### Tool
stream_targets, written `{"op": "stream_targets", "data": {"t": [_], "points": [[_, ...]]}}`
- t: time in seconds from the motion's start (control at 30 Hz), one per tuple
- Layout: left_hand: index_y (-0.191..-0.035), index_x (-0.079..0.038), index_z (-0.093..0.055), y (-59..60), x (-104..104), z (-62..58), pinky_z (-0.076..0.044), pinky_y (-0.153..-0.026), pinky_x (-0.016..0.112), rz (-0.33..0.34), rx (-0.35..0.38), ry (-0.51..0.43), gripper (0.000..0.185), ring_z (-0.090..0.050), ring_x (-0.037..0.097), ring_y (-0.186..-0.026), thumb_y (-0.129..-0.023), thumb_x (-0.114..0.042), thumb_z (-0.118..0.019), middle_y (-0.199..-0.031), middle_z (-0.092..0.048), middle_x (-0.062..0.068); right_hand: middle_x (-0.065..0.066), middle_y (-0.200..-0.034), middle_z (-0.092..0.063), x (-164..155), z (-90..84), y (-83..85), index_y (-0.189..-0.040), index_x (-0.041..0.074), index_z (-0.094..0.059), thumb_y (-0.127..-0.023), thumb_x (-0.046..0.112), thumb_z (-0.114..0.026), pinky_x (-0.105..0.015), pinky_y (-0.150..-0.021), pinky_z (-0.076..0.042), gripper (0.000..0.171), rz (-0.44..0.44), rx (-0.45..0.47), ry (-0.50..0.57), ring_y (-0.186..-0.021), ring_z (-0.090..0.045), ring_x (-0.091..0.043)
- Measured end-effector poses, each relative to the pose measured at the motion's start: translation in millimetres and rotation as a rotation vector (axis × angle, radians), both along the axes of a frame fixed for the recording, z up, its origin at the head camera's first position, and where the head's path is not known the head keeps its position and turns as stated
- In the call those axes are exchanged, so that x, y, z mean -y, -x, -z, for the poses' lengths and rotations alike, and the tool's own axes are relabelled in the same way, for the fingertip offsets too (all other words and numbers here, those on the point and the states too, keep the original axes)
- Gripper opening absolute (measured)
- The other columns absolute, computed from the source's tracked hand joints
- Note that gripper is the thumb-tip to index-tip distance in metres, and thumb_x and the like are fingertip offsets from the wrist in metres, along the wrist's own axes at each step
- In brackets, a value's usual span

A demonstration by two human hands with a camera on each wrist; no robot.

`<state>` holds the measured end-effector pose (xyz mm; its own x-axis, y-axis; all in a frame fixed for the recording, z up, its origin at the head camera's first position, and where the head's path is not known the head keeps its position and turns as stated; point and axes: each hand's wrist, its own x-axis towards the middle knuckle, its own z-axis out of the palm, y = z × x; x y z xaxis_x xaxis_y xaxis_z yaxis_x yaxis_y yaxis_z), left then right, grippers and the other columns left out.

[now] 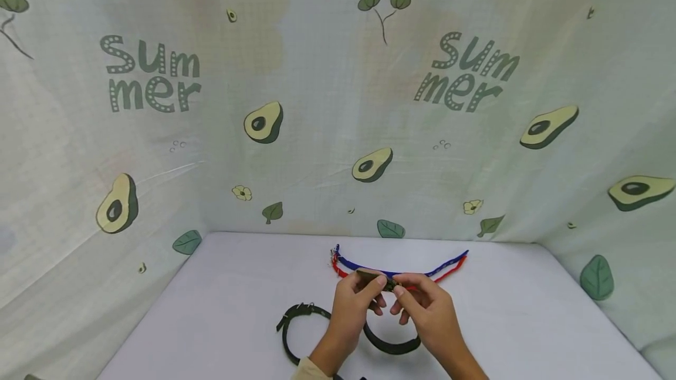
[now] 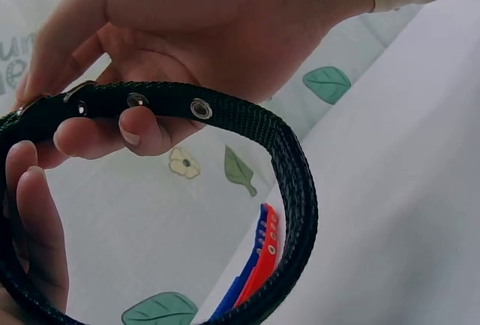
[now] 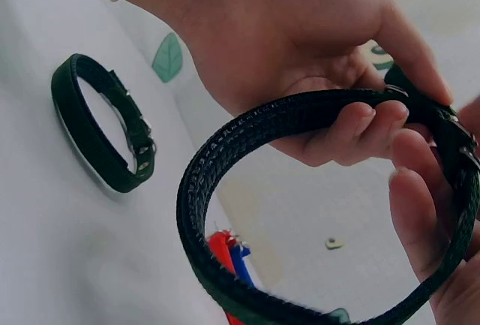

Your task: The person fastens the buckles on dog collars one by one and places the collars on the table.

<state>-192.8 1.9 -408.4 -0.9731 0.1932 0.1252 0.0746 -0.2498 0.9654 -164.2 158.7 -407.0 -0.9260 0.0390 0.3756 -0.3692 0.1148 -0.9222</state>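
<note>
Both hands hold a dark collar (image 1: 393, 347) raised over the table, its strap closed into a loop that hangs below the fingers. In the head view my left hand (image 1: 347, 305) pinches the strap between thumb and fingers. My right hand (image 1: 430, 308) grips the strap just beside it, the two sets of fingertips almost meeting. Metal-rimmed eyelets (image 2: 201, 108) run along the strap by the left fingers. A metal buckle (image 3: 466, 147) shows between the hands in the right wrist view, partly covered by fingers.
A second dark buckled collar (image 3: 97, 126) lies looped on the white table (image 1: 227, 304), to the left of the hands. Behind the hands lie a blue collar (image 1: 354, 264) and a red collar (image 1: 453, 271), side by side. A printed cloth (image 1: 317, 75) hangs around the table.
</note>
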Motion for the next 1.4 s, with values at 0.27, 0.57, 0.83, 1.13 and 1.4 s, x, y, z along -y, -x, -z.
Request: {"op": "stream_targets", "data": {"t": [0.27,0.57,0.83,1.13,1.4], "points": [[-0.113,0.003,-0.063,0.2,3.0,-3.4,-0.054,-0.063,0.026,0.018,-0.008,-0.027,0.03,-0.06,0.016,-0.072,-0.096,-0.021,-0.068,-0.093,-0.066,0.008,-0.013,-0.094,-0.07,-3.0,-1.2,-0.4,-0.115,0.001,-0.065,-0.093,0.001,-0.069,-0.037,-0.053,-0.057,0.023,-0.057,-0.065,-0.023,-0.07,-0.07,-0.022],[-0.118,0.004,-0.058,3.4,5.0,-2.5,-0.055,-0.069,0.029,0.065,-0.042,-0.043,0.032,-0.061,0.018,-0.075,-0.098,-0.02,-0.065,-0.093,-0.066,0.01,-0.021,-0.095,-0.069,-4.3,-4.6,1.2,-0.111,0.0,-0.065,-0.091,-0.001,-0.07,-0.036,-0.055,-0.057,0.02,-0.036,-0.072,-0.015,-0.07,-0.07,-0.023],[-0.121,0.0,-0.06,6.0,7.5,-1.2,-0.056,-0.075,0.03,0.091,-0.056,0.036,0.033,-0.065,0.022,-0.084,-0.097,-0.021,-0.067,-0.105,-0.067,0.01,-0.02,-0.089,-0.071,-5.5,-4.2,2.5,-0.108,-0.001,-0.064,-0.09,-0.002,-0.071,-0.036,-0.054,-0.057,0.019,0.026,-0.046,0.014,-0.067,-0.07,-0.024],[-0.122,-0.005,-0.068,8.7,5.6,5.3,-0.056,-0.076,0.029,0.072,-0.034,0.143,0.034,-0.067,0.019,-0.083,-0.096,-0.027,-0.07,-0.103,-0.071,0.008,-0.018,-0.086,-0.068,-6.3,-2.7,3.6,-0.106,-0.005,-0.063,-0.091,-0.005,-0.068,-0.035,-0.055,-0.057,0.016,0.091,-0.057,0.072,-0.069,-0.069,-0.023],[-0.122,-0.005,-0.069,5.0,4.6,1.5,-0.055,-0.073,0.026,0.061,0.002,0.139,0.036,-0.066,0.018,-0.081,-0.097,-0.031,-0.067,-0.098,-0.07,0.006,-0.017,-0.087,-0.069,-8.3,0.1,6.1,-0.107,-0.004,-0.063,-0.093,-0.002,-0.067,-0.032,-0.056,-0.057,0.014,0.144,-0.043,0.059,-0.07,-0.068,-0.02]]}}
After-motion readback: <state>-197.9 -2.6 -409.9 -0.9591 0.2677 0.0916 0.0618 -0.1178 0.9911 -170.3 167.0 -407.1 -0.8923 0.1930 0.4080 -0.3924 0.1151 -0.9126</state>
